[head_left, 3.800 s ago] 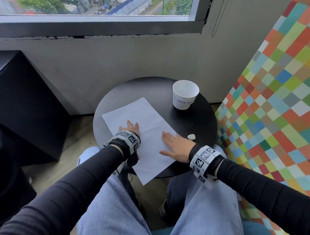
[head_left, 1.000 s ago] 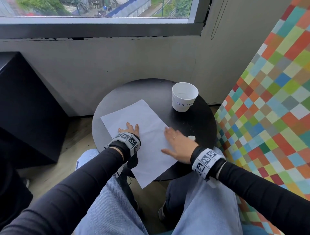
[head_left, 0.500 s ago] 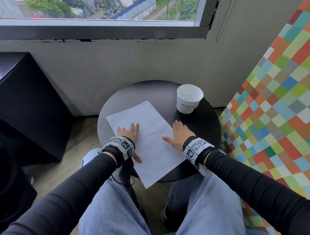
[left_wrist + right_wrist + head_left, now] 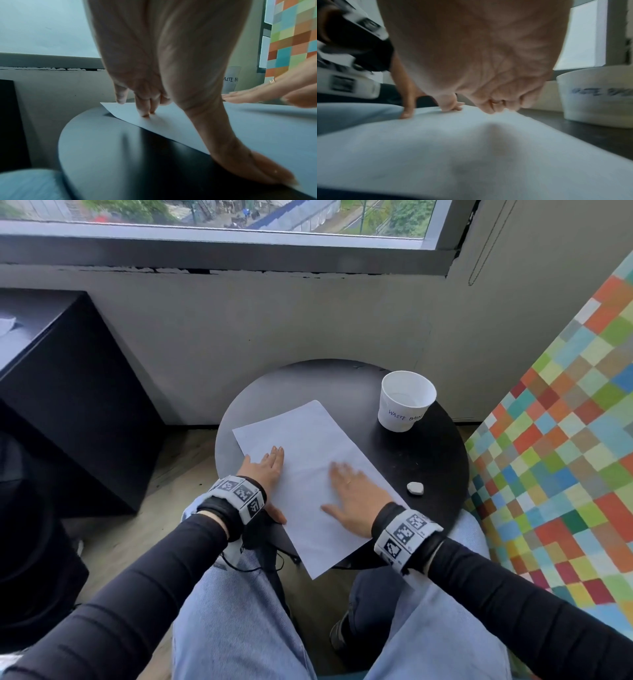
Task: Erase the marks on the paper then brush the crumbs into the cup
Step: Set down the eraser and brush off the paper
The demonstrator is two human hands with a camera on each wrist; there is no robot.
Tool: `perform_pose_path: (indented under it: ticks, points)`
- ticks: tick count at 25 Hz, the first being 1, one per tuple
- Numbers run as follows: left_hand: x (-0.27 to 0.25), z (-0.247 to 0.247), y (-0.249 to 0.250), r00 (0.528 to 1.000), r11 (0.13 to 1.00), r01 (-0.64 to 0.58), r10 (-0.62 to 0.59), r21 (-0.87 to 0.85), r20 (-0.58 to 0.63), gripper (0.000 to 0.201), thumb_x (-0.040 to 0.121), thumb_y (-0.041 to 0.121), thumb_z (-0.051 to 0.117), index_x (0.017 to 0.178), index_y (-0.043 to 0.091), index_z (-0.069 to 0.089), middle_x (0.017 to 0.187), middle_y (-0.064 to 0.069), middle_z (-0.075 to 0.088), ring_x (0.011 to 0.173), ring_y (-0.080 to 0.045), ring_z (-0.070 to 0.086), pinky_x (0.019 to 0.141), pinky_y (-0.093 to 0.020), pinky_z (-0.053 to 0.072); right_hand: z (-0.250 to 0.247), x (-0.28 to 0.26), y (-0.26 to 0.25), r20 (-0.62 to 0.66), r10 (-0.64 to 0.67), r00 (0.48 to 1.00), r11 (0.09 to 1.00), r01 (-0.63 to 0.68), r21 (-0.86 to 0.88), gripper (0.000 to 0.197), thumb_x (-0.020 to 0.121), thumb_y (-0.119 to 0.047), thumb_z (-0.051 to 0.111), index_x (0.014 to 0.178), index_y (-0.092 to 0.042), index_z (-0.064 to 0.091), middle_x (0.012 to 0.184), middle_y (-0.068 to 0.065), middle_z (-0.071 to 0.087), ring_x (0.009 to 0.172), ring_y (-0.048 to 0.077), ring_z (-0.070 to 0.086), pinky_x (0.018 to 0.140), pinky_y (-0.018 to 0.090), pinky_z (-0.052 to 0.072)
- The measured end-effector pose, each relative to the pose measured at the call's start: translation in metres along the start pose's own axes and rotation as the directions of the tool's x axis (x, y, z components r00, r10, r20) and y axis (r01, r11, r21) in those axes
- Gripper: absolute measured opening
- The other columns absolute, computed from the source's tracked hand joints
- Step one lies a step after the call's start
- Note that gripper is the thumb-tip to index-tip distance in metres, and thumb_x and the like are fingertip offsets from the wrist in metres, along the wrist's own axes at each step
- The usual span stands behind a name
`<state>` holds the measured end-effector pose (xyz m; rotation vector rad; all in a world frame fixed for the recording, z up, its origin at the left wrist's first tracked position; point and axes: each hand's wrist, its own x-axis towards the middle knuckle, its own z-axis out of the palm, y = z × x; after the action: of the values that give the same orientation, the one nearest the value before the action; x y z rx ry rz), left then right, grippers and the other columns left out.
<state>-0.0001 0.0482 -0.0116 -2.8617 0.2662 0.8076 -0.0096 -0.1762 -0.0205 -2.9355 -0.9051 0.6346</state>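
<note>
White paper (image 4: 308,460) | my left hand (image 4: 265,465) flat, pinning it | right hand (image 4: 352,498) spread — I'd sweep crumbs lightly toward cup (image 4: 406,402) — eraser (image 4: 415,487) idle

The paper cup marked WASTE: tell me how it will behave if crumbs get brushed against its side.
The paper cup looks thin-walled and nearly empty, so it is probably light and may slide on the smooth dark table. It stands upright and unsupported, with neither the left hand nor the right hand near it, so a firm sweep could tip it.

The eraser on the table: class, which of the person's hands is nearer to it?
Right. The right hand lies flat on the paper just beside the eraser; the left hand presses the paper's far side.
</note>
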Motion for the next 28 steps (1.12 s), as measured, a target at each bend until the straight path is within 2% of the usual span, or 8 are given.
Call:
perform_pose_path:
  ticks: [3, 7, 9, 13, 18, 23, 25, 28]
  points:
    - [-0.001, -0.001, 0.002, 1.000, 0.999, 0.007, -0.007, 0.054, 0.008, 0.148, 0.061, 0.071, 0.077, 0.153, -0.001, -0.014, 0.164, -0.015, -0.011, 0.153, -0.025, 0.005, 0.120, -0.053, 0.014, 0.009, -0.019, -0.026, 0.144, -0.296, 0.944, 0.953, 0.303, -0.028, 0.070, 0.100, -0.051, 0.023, 0.153, -0.014, -0.004, 0.160, 0.001, -0.010, 0.147, 0.016, -0.008, 0.117, 0.037, -0.004]
    - [-0.003, -0.008, 0.002, 0.998, 0.997, 0.000, -0.005, 0.079, 0.062, 0.136, 0.071, 0.068, 0.074, 0.155, 0.001, -0.010, 0.164, -0.015, -0.012, 0.152, -0.026, 0.009, 0.119, -0.052, 0.016, 0.001, -0.012, 0.006, 0.018, 0.115, 0.993, 0.985, -0.111, -0.133, 0.082, 0.092, -0.065, 0.005, 0.152, -0.010, -0.007, 0.160, 0.004, -0.012, 0.147, 0.017, -0.012, 0.119, 0.039, -0.006]
    - [-0.002, -0.013, 0.000, 0.996, 0.998, 0.003, -0.008, 0.061, 0.084, 0.117, 0.084, 0.060, 0.067, 0.155, 0.002, -0.006, 0.164, -0.013, -0.010, 0.152, -0.024, 0.013, 0.118, -0.050, 0.020, 0.002, -0.016, -0.010, 0.010, -0.067, 0.998, 0.993, 0.068, -0.098, 0.091, 0.083, -0.070, -0.007, 0.152, -0.011, -0.004, 0.161, 0.003, -0.009, 0.147, 0.016, -0.011, 0.118, 0.039, -0.007]
    - [-0.001, -0.017, -0.003, 0.994, 0.999, -0.011, 0.005, 0.049, 0.110, 0.066, 0.103, 0.010, 0.037, 0.156, 0.002, -0.002, 0.165, -0.011, -0.010, 0.152, -0.021, 0.013, 0.117, -0.046, 0.025, 0.024, -0.030, -0.070, 0.030, -0.356, 0.934, 0.934, 0.357, -0.028, 0.072, 0.097, -0.058, 0.018, 0.153, -0.016, 0.008, 0.161, -0.001, 0.001, 0.148, 0.017, -0.006, 0.119, 0.043, -0.008]
    - [0.002, -0.012, -0.003, 0.993, 0.999, 0.000, -0.005, 0.047, 0.118, 0.066, 0.098, -0.002, 0.029, 0.156, 0.002, -0.002, 0.165, -0.011, -0.011, 0.152, -0.022, 0.012, 0.117, -0.048, 0.025, 0.020, -0.016, -0.031, -0.053, 0.043, 0.998, 0.996, -0.047, -0.075, 0.110, 0.064, -0.071, -0.032, 0.152, -0.010, -0.006, 0.160, 0.005, -0.010, 0.148, 0.020, -0.008, 0.119, 0.040, -0.004]
    - [0.007, -0.009, 0.001, 0.996, 0.999, 0.024, -0.027, 0.038, 0.085, 0.058, 0.103, 0.008, 0.025, 0.156, 0.003, 0.001, 0.165, -0.012, -0.010, 0.152, -0.023, 0.011, 0.116, -0.045, 0.026, 0.024, -0.017, -0.072, 0.018, -0.317, 0.948, 0.947, 0.315, 0.063, 0.073, 0.098, -0.057, 0.022, 0.153, -0.013, 0.005, 0.161, 0.002, -0.002, 0.148, 0.019, -0.001, 0.118, 0.040, -0.002]
    - [0.008, -0.009, 0.000, 0.996, 0.999, 0.019, -0.022, 0.031, 0.087, 0.056, 0.104, 0.011, 0.024, 0.156, 0.004, 0.001, 0.165, -0.011, -0.010, 0.152, -0.022, 0.010, 0.118, -0.046, 0.023, 0.025, -0.011, -0.058, 0.002, -0.230, 0.973, 0.972, 0.229, 0.050, 0.070, 0.100, -0.053, 0.025, 0.153, -0.015, 0.002, 0.161, 0.001, -0.006, 0.148, 0.016, -0.004, 0.118, 0.039, -0.003]
    - [0.007, -0.010, 0.002, 0.995, 0.999, 0.035, -0.035, 0.007, 0.094, 0.058, 0.108, 0.028, 0.024, 0.156, 0.005, -0.001, 0.165, -0.008, -0.011, 0.152, -0.020, 0.008, 0.118, -0.046, 0.022, 0.013, -0.006, -0.001, 0.015, 0.139, 0.990, 0.989, -0.140, 0.041, 0.074, 0.099, -0.055, 0.022, 0.152, -0.012, -0.007, 0.160, 0.003, -0.012, 0.147, 0.015, -0.008, 0.118, 0.039, -0.002]
